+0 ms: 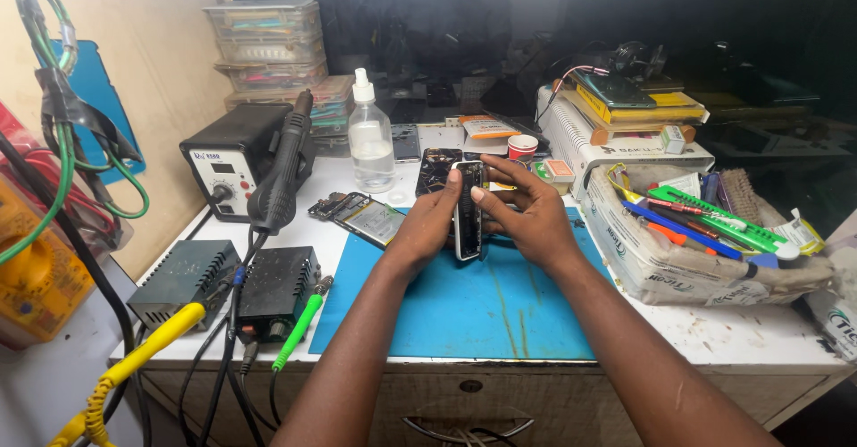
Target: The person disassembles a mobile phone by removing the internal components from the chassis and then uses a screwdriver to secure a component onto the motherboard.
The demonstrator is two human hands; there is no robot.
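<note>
Both my hands hold a phone frame upright on its edge above the blue work mat. My left hand grips its left side, the thumb near the top. My right hand clasps the right side, with a fingertip pressing the upper edge. The phone's inside faces me, dark with a white rim. An opened phone part with a battery lies on the mat's far left corner, and a dark phone back lies behind my hands.
A hot-air station with its handle stands at the left, two black boxes before it. A clear spray bottle stands behind. A bag of tools lies right, stacked books behind it. Cables hang at left.
</note>
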